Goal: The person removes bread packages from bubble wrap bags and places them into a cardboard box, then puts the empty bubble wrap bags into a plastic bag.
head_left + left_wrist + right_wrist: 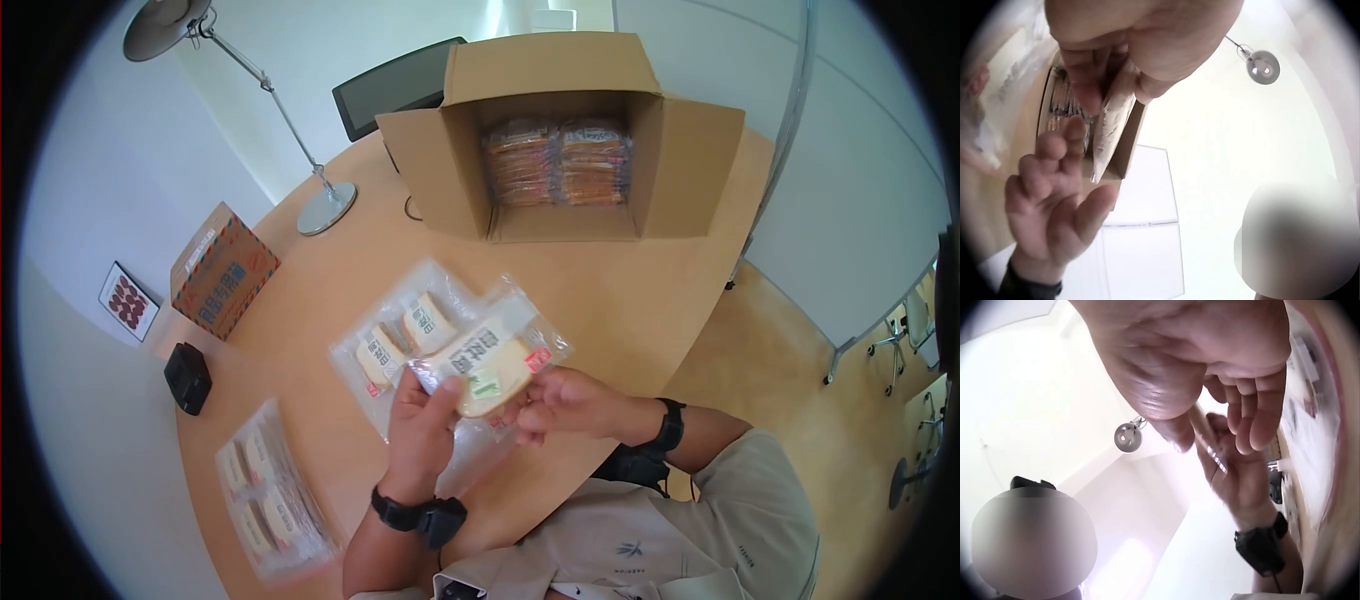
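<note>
My left hand [421, 430] grips a clear plastic packet of bread [483, 360] by its near left edge, thumb on top. The packet has dark lettering, a pale green patch and a red tag. Right beside its near right edge, my right hand [572, 404] has its fingers loosely bent. In the left wrist view the packet [1113, 122] appears edge-on in the left hand, with the right hand [1054, 194] open-palmed below it. Beneath, a large clear bag [398, 290] holding similar bread packets [381, 353] lies on the table, partly covered by the held packet.
An open cardboard box [550, 70] at the table's back holds stacked bread packets [590, 165]. Another filled clear bag [272, 490] lies front left. A small printed carton [225, 275], a black object [187, 378] and a lamp [327, 208] stand along the left side.
</note>
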Available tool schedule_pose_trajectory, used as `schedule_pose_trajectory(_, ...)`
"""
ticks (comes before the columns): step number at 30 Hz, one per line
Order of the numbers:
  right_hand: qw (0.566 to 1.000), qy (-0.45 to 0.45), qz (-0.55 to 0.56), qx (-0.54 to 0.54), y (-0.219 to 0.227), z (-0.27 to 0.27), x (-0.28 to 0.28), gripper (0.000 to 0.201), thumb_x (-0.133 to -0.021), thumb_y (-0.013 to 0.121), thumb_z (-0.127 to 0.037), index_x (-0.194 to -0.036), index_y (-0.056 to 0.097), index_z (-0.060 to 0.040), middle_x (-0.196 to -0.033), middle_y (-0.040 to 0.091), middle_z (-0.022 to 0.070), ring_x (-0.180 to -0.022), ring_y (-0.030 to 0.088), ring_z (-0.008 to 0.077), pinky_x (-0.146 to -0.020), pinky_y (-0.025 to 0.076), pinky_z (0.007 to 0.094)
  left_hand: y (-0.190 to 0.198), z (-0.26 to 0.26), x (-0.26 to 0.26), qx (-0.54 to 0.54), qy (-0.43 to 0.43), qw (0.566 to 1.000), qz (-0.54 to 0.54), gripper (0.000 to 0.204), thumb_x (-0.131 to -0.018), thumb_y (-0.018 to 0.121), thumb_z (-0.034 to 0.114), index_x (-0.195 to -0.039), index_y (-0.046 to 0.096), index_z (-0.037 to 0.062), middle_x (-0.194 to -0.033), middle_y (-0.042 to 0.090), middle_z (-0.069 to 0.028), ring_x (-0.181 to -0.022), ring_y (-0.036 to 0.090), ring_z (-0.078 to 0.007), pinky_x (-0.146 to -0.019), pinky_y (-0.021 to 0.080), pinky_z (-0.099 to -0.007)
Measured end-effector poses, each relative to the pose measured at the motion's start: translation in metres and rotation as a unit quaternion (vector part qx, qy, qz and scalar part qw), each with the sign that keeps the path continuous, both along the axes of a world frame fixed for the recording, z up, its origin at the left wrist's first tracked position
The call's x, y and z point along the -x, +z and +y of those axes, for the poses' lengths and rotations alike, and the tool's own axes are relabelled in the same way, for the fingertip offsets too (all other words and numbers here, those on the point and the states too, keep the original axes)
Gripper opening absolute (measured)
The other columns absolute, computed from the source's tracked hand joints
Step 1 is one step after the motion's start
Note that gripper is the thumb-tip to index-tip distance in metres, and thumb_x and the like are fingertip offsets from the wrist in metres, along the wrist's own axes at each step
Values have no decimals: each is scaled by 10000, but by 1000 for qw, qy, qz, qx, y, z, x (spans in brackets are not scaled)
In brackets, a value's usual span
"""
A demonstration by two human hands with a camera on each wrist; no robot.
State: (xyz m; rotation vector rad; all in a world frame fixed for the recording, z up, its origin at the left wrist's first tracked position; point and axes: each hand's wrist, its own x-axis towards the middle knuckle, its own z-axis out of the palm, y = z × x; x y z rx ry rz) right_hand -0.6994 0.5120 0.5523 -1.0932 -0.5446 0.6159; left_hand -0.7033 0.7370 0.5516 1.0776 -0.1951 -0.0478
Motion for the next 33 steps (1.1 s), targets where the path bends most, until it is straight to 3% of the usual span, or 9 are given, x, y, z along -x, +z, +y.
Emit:
schedule_pose_trajectory(7, 964, -262, -33, -21, 9, -22, -75, 224, -1032, 601, -267, -1000, 622, -46, -753, 629, 20, -620, 609, 107, -566, 500, 269, -2, 1, -3, -130, -3, 990, -56, 287, -1042, 538, 125, -1305, 526, 12, -1095, 675, -111, -938, 681, -197, -776, 563, -337)
schedule_pose_trajectory(9, 914, -389, -114, -11, 27, -53, -124, 231, -1030, 592, -256, -962, 635, -40, -737, 640, 37, -585, 602, 109, -540, 497, 272, -4, 13, 0, -154, -9, 987, -55, 225, -1040, 537, 126, -1237, 568, 22, -955, 695, -91, -847, 673, -170, -732, 548, -306)
schedule_pose_trajectory(12, 780, -598, -181, 33, 58, -82, -189, 295, -1014, 587, -244, -837, 646, -15, -678, 642, 55, -567, 621, 131, -540, 516, 280, -1, 17, 0, -178, 4, 983, -49, 175, -1033, 548, 105, -1173, 605, 17, -900, 696, -78, -821, 673, -161, -728, 544, -295)
schedule_pose_trajectory(13, 779, -598, -185, 33, 65, -88, -201, 295, -1014, 587, -244, -837, 646, -15, -678, 642, 55, -567, 621, 131, -540, 516, 280, -2, 17, -1, -175, 5, 983, -52, 175, -1033, 548, 105, -1173, 605, 17, -900, 696, -78, -821, 673, -161, -728, 544, -295)
schedule_pose_trajectory(15, 714, -652, -168, 194, 74, -103, -219, 282, -1008, 571, -266, -868, 646, -34, -708, 641, 42, -571, 618, 134, -499, 519, 290, -6, 15, 0, -195, -6, 979, -52, 146, -1026, 562, 83, -1136, 624, 9, -903, 702, -74, -810, 668, -144, -726, 539, -279)
schedule_pose_trajectory(19, 711, -645, -127, 248, 50, -117, -265, 279, -992, 570, -267, -869, 637, -25, -701, 639, 50, -570, 632, 149, -487, 528, 307, -6, 10, 1, -197, -34, 979, -52, 140, -1024, 570, 67, -1136, 623, 2, -920, 708, -72, -817, 661, -126, -729, 536, -269)
schedule_pose_trajectory(21, 762, -632, -123, 70, 33, -109, -269, 232, -985, 585, -249, -910, 627, -34, -715, 643, 57, -576, 638, 157, -505, 541, 319, -7, 9, 1, -226, -47, 971, -62, 152, -1034, 529, 28, -1147, 600, -43, -941, 706, -105, -870, 712, -166, -785, 553, -289)
schedule_pose_trajectory(25, 829, -559, 18, -19, 18, -97, -250, 165, -973, 609, -224, -1019, 593, -66, -772, 647, 62, -598, 630, 161, -532, 554, 320, -10, 9, -1, -247, -44, 966, -67, 154, -1030, 534, 25, -1146, 596, -54, -931, 706, -107, -855, 711, -165, -795, 559, -291)
schedule_pose_trajectory(33, 817, -576, -20, 5, 59, -111, -275, 178, -988, 592, -248, -1062, 573, -87, -796, 632, 54, -652, 634, 157, -578, 569, 323, -25, 9, -5, -283, -57, 955, -63, 138, -1031, 550, 53, -1141, 611, -5, -940, 710, -82, -858, 707, -141, -752, 545, -266)
